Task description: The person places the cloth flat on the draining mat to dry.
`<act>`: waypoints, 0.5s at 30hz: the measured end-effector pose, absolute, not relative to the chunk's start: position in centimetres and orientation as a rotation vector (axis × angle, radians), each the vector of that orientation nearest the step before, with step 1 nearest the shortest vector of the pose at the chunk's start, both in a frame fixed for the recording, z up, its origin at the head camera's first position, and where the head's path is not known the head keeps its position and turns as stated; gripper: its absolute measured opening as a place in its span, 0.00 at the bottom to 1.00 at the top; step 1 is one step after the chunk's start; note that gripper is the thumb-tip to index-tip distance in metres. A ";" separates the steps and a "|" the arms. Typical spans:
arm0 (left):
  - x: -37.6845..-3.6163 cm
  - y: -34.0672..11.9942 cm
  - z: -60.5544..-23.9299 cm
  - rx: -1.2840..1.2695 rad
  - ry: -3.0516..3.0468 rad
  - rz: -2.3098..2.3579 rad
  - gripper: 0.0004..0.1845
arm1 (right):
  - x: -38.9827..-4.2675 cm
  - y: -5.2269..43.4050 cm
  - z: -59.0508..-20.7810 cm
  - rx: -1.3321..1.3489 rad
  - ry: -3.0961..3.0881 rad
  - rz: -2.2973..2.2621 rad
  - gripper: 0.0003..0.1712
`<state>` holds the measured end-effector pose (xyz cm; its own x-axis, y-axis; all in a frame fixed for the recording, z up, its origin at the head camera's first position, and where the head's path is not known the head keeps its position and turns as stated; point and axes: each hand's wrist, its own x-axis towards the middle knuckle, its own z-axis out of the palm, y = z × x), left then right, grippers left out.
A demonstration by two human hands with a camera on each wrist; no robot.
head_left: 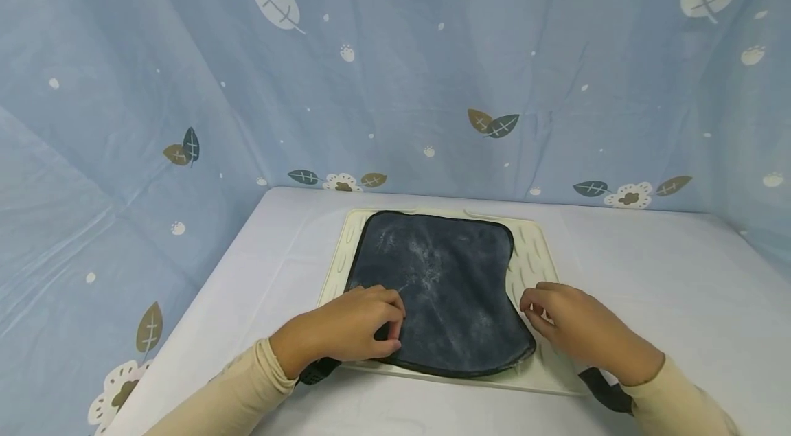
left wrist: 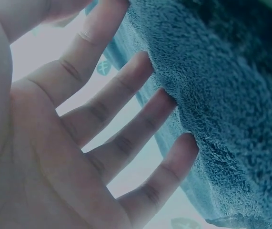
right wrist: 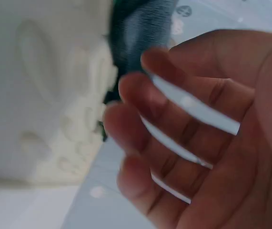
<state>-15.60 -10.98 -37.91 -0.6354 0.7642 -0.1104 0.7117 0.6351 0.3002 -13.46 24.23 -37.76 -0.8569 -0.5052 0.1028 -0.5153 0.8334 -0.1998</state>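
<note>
Left hand (head_left: pixel 346 329) is laid on the near-left part of the cloth (head_left: pixel 441 292), fingers (left wrist: pixel 140 86) nearly straight, tips touching the pile, nothing gripped. Right hand (head_left: pixel 583 329) is held just beside the cloth's near-right edge, fingers (right wrist: pixel 140 95) loosely curled, nothing held. The edge is best pinched thinly and the cloth kept flat. Cloth: dark blue-grey, fluffy, rounded corners, spread on a cream ribbed mat (head_left: pixel 531 257). Beneath the mat, a white tabletop (head_left: pixel 649 271); beyond the cloth, a blue leaf-print curtain (head_left: pixel 395 79).
</note>
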 end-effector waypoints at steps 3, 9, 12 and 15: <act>-15.7 -11.0 -38.0 1.208 2.629 0.331 0.11 | -13.7 24.1 -38.2 0.737 -3.036 0.359 0.05; -15.7 -10.9 -38.0 1.205 2.645 0.320 0.10 | -13.9 24.1 -38.9 0.698 -3.178 0.402 0.10; -15.7 -10.8 -38.0 1.197 2.643 0.320 0.09 | -14.0 24.1 -39.2 0.737 -3.201 0.470 0.11; -15.7 -10.8 -38.1 1.191 2.646 0.323 0.09 | -14.1 24.2 -39.4 0.808 -3.184 0.561 0.12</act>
<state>-15.67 -10.82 -38.05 -0.6467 0.7547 -0.1106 0.7059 0.6471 0.2881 -14.11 24.19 -39.44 -0.8652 -0.4913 -0.1004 -0.4274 0.8272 -0.3648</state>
